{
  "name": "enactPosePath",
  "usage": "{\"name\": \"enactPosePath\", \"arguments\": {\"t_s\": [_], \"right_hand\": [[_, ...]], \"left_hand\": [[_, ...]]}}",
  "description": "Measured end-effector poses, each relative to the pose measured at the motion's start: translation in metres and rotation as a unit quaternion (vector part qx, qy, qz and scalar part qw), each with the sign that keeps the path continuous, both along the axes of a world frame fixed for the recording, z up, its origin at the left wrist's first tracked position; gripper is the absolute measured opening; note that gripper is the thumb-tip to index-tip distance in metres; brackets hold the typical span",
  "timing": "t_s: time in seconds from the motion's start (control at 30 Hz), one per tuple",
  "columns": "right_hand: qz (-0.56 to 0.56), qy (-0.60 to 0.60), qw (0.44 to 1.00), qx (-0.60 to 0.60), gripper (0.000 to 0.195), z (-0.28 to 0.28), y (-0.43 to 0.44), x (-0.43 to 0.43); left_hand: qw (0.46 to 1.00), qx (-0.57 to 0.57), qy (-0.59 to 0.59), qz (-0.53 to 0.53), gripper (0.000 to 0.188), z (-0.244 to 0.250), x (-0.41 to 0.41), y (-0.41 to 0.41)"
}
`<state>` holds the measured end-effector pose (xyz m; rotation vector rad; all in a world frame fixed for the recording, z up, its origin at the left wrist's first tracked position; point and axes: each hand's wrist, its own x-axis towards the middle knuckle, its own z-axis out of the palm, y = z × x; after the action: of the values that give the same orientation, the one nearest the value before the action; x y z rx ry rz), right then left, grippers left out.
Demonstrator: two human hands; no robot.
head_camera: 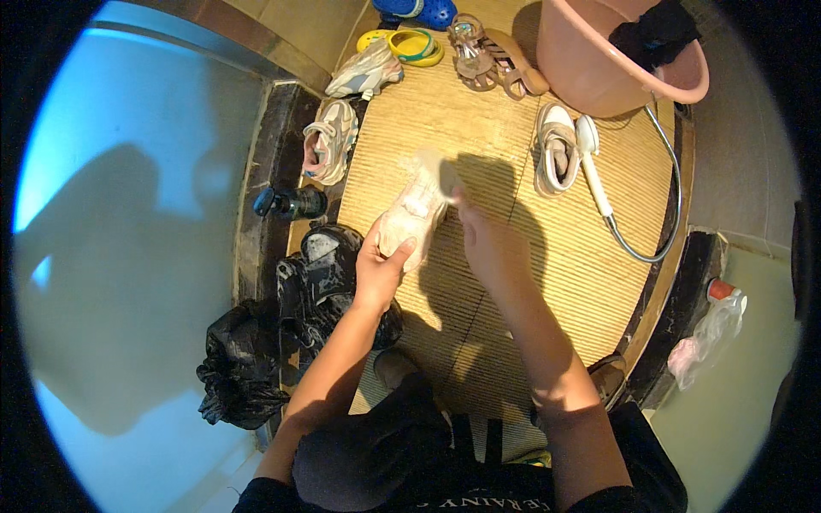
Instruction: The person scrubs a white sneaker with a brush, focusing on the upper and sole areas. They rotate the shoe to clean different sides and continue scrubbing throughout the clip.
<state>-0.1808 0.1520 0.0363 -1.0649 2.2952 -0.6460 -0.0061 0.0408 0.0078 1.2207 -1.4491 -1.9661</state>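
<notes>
My left hand [377, 272] grips one end of a pale, light-coloured shoe [414, 208], thumb across it. The shoe is held over the ribbed yellowish floor, and its far end is blurred. In my right hand [484, 240] is a small tool, apparently a brush [448, 179], against the shoe's far right side; motion blur hides its exact shape. Left of the shoe, a pair of chunky sneakers [330, 142] rests along the dark stone ledge. A dark pump bottle [301, 202] lies on its side below them.
Black shoes with suds [330, 269] and a black plastic bag [240, 365] sit at left. A white sneaker [557, 151] lies beside a handheld shower head [593, 163] with its metal hose. Behind are a pink basin [596, 70], brown sandals [490, 58], yellow clogs [410, 48] and blue clogs [426, 11].
</notes>
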Motion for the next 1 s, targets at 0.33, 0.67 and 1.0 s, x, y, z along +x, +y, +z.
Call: {"name": "enactPosePath", "arguments": {"t_s": [0.33, 0.67, 1.0], "right_hand": [[0.056, -0.099, 0.993, 0.042, 0.049, 0.039, 0.031, 0.063], [0.014, -0.044, 0.999, -0.008, 0.047, 0.015, -0.008, 0.030], [0.079, -0.022, 0.990, 0.113, 0.047, 0.033, 0.014, 0.029]], "left_hand": [[0.991, -0.131, -0.034, -0.015, 0.072, -0.016, 0.002, 0.012], [0.794, -0.548, -0.222, -0.143, 0.058, -0.010, 0.003, 0.003], [0.831, -0.509, -0.182, -0.132, 0.065, -0.005, 0.001, 0.006]]}}
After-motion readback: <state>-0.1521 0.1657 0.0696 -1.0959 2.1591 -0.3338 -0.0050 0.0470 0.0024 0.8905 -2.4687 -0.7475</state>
